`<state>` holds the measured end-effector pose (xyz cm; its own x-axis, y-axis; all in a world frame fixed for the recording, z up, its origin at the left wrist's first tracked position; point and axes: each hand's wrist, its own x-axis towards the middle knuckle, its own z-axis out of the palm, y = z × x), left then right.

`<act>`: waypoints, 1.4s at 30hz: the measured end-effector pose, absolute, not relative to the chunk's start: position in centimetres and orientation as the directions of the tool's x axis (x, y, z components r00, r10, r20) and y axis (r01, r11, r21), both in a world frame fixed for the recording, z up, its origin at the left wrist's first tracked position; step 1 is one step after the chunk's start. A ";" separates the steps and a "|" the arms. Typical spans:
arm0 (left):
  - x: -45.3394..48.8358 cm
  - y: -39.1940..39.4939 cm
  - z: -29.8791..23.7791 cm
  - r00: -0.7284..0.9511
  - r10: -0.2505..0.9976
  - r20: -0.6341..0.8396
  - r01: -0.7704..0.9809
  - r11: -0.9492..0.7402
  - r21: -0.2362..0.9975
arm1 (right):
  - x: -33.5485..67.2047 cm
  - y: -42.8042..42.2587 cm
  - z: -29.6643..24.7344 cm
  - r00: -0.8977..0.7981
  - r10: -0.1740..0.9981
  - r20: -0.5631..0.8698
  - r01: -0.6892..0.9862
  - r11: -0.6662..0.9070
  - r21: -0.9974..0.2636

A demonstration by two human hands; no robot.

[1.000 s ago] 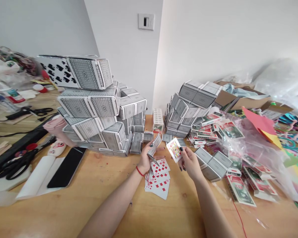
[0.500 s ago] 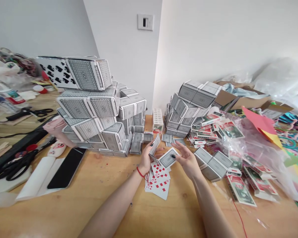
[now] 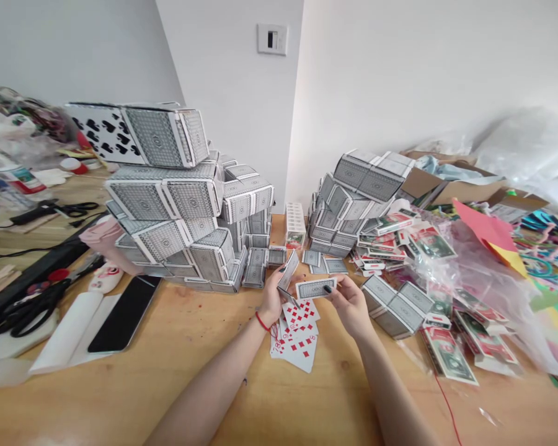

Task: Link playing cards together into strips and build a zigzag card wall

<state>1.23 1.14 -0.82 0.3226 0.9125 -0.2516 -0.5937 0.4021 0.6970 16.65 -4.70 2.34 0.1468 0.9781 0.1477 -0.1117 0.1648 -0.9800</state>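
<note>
My left hand (image 3: pixel 273 298) is closed around folded playing cards (image 3: pixel 288 270) standing on edge, partly joined at an angle. Between the thumb and fingers of my right hand (image 3: pixel 351 302) is a single playing card (image 3: pixel 315 288), its grey patterned back toward me, just right of the folded cards. Whether the two touch is hard to make out. Below my hands, loose diamond cards (image 3: pixel 301 348) lie face up and overlapping on the wooden table (image 3: pixel 204 359). Right of my right hand sits a block of folded cards (image 3: pixel 397 306).
Stacked card blocks rise in a tall structure (image 3: pixel 167 198) on the left and a lower one (image 3: pixel 367 179) on the right. Red and green card boxes (image 3: pixel 449 356) are heaped at right. At left lie a black phone (image 3: pixel 124 314) and scissors (image 3: pixel 41 303).
My right hand has closed on the single card and tilted it, so it now looks narrower and more level. My left hand keeps the folded cards in nearly the same place.
</note>
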 end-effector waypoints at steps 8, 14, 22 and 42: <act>1.4 1.2 -0.4 0.271 0.914 -0.301 -0.659 0.404 0.635 | 16.1 -5.1 2.9 0.144 0.958 0.249 -0.060 0.259 -0.964; 1.3 1.5 -0.7 0.300 0.893 -0.335 -0.641 0.449 0.623 | 15.5 -5.5 2.7 0.125 0.865 0.486 0.325 0.427 -0.844; 1.0 0.9 -0.1 0.327 0.913 -0.242 -0.643 0.403 0.651 | 16.0 -6.2 2.8 -0.154 0.776 0.612 0.648 0.547 -0.530; 1.6 1.3 -0.7 0.167 0.972 -0.165 -0.541 0.230 0.809 | 16.9 -5.6 2.9 -0.265 0.951 0.159 0.827 0.309 -0.469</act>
